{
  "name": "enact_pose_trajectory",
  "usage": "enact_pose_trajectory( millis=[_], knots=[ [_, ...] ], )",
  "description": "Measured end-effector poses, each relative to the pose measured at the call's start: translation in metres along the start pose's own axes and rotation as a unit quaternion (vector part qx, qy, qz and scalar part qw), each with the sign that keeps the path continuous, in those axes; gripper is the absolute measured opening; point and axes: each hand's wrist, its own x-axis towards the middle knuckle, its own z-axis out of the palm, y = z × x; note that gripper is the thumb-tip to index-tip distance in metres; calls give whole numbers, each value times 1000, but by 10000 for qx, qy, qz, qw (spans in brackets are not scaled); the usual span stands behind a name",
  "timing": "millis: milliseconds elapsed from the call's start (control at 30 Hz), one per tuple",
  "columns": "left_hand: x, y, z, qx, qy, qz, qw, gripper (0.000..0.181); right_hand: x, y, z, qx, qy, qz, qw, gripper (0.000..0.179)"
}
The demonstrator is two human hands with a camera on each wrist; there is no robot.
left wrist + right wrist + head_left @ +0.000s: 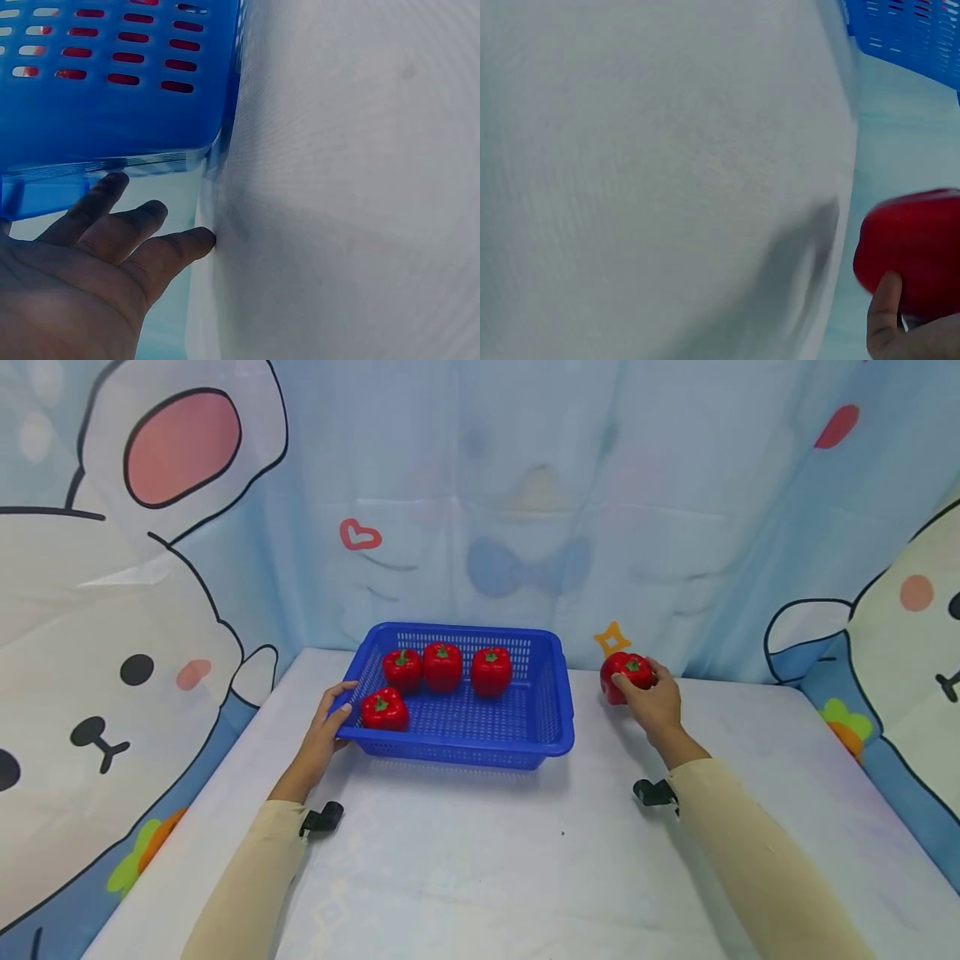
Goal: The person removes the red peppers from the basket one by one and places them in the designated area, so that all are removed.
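Note:
A blue perforated plastic basket (465, 752) holds several red bell peppers with green stems, three in a row at the back and one bell pepper (385, 710) at the front left. My left hand (321, 735) grips the basket's left rim with thumb and index finger; the other fingers (169, 255) spread below the rim by the wall. To the right of the basket, my right hand (654, 703) pinches another red bell pepper (615, 681) between thumb and fingers. In the right wrist view this pepper (911, 247) stands apart from the shadow on the table.
A white cloth covers the table (480, 860), which the basket stands on toward the back. Behind it hangs a light blue curtain (420, 460) printed with cartoon animals. Black wrist mounts (324, 818) sit at both cuffs.

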Motion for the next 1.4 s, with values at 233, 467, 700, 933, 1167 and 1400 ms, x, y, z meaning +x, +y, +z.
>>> enact_pose_trajectory(
  millis=[233, 467, 700, 933, 1167, 1400],
  knots=[
    [0, 3, 1, 19, -16, -20, 10000, 50, 3, 4, 9, -459, -356, -166, 9982, 86],
    [0, 1, -1, 42, -3, -74, 10000, 50, 6, 4, 9, -515, -673, 25, 9964, 88],
    [1, 0, -1, 64, 19, -70, 10000, 49, 9, 1, 2, -692, -960, 186, 9928, 91],
    [1, 0, -1, 41, 16, -26, 10000, 49, -14, -33, -3, -456, -165, -355, 9982, 86],
    [3, -1, -1, 63, 2, 30, 10000, 50, -74, -100, 6, 527, -214, -1736, 9832, 82],
    [2, -3, 1, -21, -2, 19, 10000, 49, -123, -136, 57, 646, -2678, -1546, 9488, 91]
  ],
)
